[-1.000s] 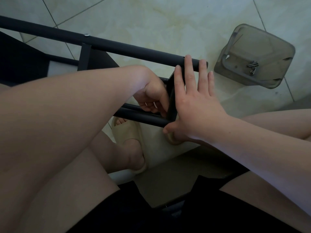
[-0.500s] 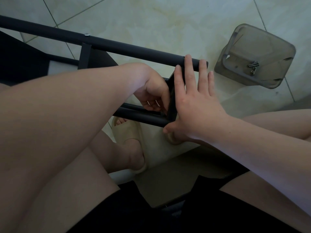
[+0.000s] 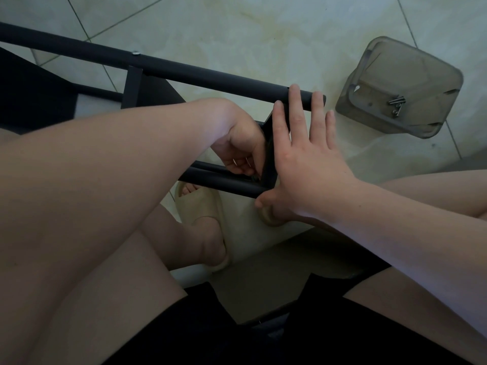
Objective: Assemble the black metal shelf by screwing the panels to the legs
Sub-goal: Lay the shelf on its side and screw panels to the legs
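Misalignment threatens at the lower leg [image 3: 218,182] joint near centre, where the left hand [image 3: 241,143] curls its grip on what cannot be told while the right hand [image 3: 308,164] lies flat, grip apart, against the panel [image 3: 269,156]: a slipping panel could cross-thread the fastener, spare screws [image 3: 396,104] waiting in the tub [image 3: 345,102] at 2 o'clock.

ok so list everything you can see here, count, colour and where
shelf legs: two plainly shown, black tubes, lying across the floor
panels: at least two, black, between the tubes
fitted screw: one, silver, on the upper tube
container: one, grey see-through, on the floor at right
loose screws: a few, silver, in the container
slippers: two, beige, on the feet
floor: pale tiles
shorts: black, bottom
left hand: fingers curled at a panel corner
right hand: flat against that panel
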